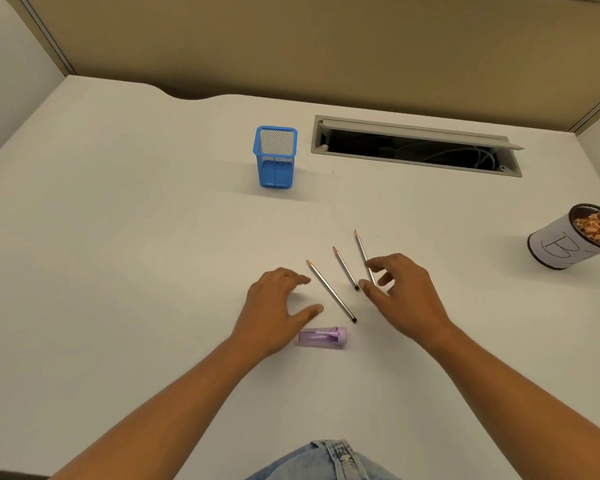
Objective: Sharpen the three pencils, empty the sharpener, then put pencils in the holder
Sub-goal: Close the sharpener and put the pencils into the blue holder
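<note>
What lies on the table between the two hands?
In the head view, two pencils: the left pencil and middle pencil lie between the left hand and right hand.

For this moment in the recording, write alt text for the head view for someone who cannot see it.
Two bare hands, left hand and right hand, hover open over three pencils lying on a white desk, beside a purple sharpener. A blue mesh holder stands empty farther back; a labelled cup holds shavings at right.

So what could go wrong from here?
The three pencils lie loose with sharp tips, so a reaching right hand might roll one or snap a point. The left hand hovers by the purple sharpener and could knock it. The blue holder looks light and might tip.
</note>
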`<state>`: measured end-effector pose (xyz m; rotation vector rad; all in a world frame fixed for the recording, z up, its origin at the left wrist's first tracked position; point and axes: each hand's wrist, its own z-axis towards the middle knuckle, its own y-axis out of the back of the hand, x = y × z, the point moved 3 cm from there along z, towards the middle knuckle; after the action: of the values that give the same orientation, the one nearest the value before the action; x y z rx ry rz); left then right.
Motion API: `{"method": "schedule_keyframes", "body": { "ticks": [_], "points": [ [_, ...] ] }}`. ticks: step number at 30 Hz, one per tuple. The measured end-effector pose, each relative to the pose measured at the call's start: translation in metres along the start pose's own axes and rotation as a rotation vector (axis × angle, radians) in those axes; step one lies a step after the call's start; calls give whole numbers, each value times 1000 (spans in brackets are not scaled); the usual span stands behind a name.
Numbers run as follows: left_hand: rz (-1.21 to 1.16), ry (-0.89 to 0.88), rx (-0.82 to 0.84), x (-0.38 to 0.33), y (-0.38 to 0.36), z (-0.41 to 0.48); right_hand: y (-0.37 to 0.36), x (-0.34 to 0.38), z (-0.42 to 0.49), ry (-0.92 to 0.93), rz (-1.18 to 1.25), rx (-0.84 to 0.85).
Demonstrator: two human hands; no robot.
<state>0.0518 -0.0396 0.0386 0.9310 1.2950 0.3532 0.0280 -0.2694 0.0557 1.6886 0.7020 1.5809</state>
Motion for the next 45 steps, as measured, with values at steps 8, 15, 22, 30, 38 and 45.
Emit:
{"method": "schedule_keyframes", "body": {
  "ticks": [8, 15, 22, 30, 38, 45],
  "points": [
    [389, -132, 120, -4, -2, 71, -28, 31, 41, -50, -198, 202],
    [359, -116, 146, 7, -5, 83, -61, 38, 43, -59, -298, 330],
    [206, 30, -148, 34, 14, 83, -59, 50, 58, -30, -251, 305],
    [110, 52, -222, 49, 18, 86, 2, 109, 121, 37, 15, 39],
    [-248, -91, -356, -8, 102, 157, 32, 154, 189, 223, 41, -13],
    [-71, -116, -369, -15, 134, 195, 26, 163, 206, 258, 162, -15]
  ]
}}
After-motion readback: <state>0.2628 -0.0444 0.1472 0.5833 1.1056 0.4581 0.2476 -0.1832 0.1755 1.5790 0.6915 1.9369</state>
